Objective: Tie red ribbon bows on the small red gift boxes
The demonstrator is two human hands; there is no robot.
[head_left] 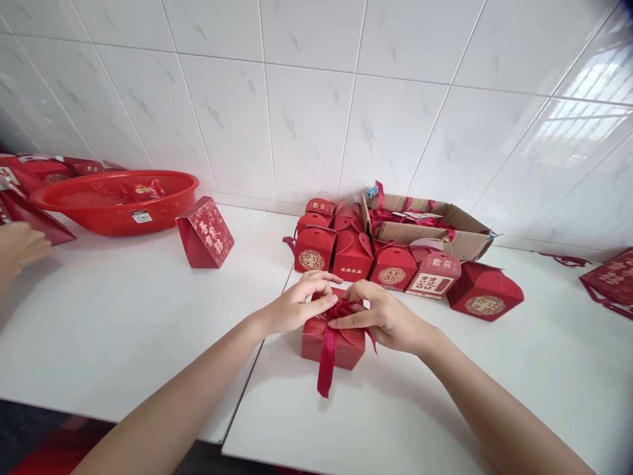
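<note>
A red gift box (332, 348) stands upright on the white table in front of me, its flaps folded together at the top. Across its lid runs a dark red ribbon (327, 363), gathered into a bow or knot, with one long tail hanging down the front. My left hand (304, 302) rests on the box's top left, thumb and fingers pinching at the ribbon. From the other side my right hand (378, 315) grips the ribbon between thumb and forefinger. The knot itself is partly hidden by my fingers.
Several red gift boxes (353, 254) stand behind, beside an open cardboard box (465, 221) of ribbons. To the left are another red box (205, 232) and a red plastic basket (113, 221). A co-worker's hand (22, 247) shows at the left edge. A seam divides the tables.
</note>
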